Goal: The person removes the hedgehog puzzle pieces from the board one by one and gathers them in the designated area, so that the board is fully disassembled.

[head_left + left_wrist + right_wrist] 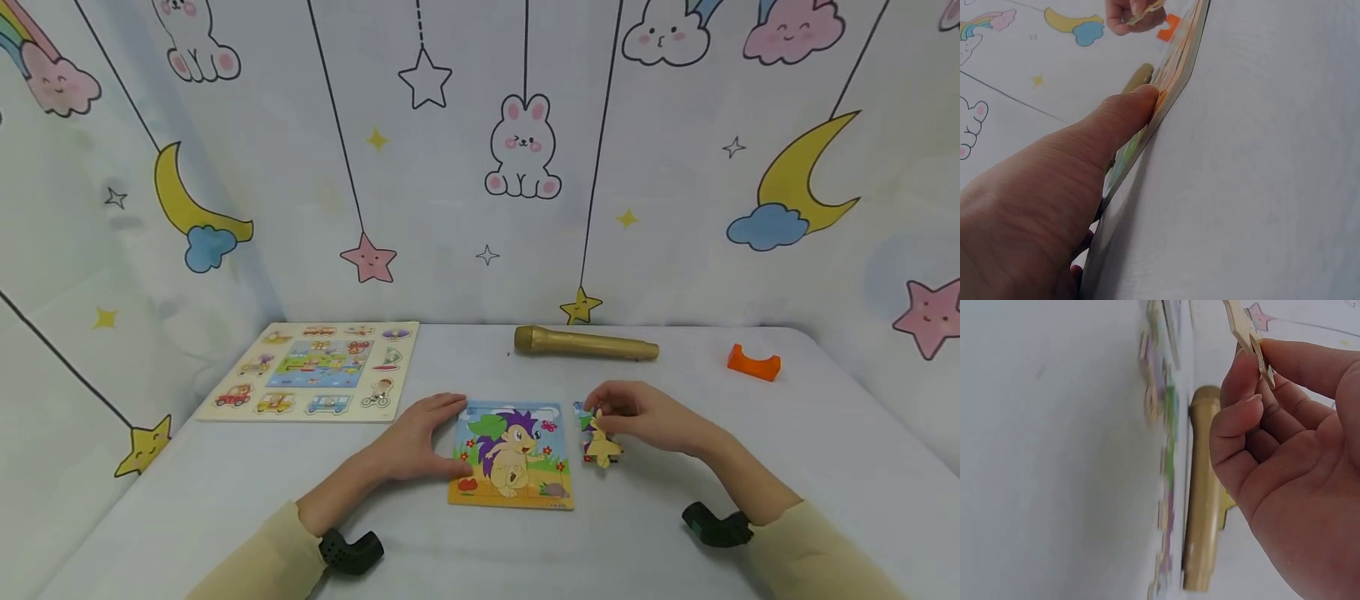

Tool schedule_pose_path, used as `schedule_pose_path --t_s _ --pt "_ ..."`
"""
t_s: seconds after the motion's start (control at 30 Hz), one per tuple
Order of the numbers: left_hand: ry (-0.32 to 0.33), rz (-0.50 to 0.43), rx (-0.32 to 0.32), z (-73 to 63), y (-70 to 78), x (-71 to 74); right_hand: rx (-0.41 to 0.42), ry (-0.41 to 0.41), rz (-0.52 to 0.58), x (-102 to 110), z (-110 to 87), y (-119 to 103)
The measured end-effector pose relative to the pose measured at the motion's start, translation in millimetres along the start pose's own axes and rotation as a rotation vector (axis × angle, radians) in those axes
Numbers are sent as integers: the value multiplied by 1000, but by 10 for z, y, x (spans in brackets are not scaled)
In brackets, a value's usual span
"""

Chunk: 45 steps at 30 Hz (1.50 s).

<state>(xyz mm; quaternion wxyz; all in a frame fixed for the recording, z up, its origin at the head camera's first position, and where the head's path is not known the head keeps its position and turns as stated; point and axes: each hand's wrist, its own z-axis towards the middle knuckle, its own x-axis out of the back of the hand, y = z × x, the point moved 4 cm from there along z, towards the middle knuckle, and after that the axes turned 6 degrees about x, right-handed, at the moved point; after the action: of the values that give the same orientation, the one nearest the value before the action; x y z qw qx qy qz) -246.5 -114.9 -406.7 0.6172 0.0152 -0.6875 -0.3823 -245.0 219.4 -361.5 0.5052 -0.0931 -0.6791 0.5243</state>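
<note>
A square hedgehog puzzle board (pixel 517 467) lies on the table in front of me. My left hand (pixel 416 442) rests at its left side in the head view, thumb on the board's lower left and fingers by the upper left corner. In the left wrist view the left thumb (pixel 1125 112) presses along the board's edge. My right hand (pixel 637 417) pinches a small wooden puzzle piece (pixel 1244 331) between thumb and fingers, right of the board. Under it, loose puzzle pieces (pixel 600 454) in purple, yellow and green lie close together; the hand partly hides them.
A larger wooden board with vehicle pictures (pixel 300 400) lies at the back left. Behind the hedgehog board is a gold microphone-shaped object (pixel 585 343), with an orange curved block (pixel 753 364) farther right. A patterned cloth wall (pixel 450 183) stands behind the white table.
</note>
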Motion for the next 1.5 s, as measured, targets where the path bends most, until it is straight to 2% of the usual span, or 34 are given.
schedule_pose_path --t_s 0.23,0.47,0.6,0.83,1.3,1.5 --pt "-6 4 6 -7 -1 -11 -78 14 26 97 -224 170" --pt "-10 3 8 -7 11 -6 -111 -4 -2 144 -323 279" --pt "-13 3 7 -7 17 -5 -103 -10 -50 155 -344 296" --pt "-16 5 19 -6 11 6 -79 36 -191 186 -359 268" --pt "-8 8 17 0 -16 -1 -52 63 -322 206 -355 245" --pt "-7 0 6 3 -12 -3 -68 71 -377 272 -395 188"
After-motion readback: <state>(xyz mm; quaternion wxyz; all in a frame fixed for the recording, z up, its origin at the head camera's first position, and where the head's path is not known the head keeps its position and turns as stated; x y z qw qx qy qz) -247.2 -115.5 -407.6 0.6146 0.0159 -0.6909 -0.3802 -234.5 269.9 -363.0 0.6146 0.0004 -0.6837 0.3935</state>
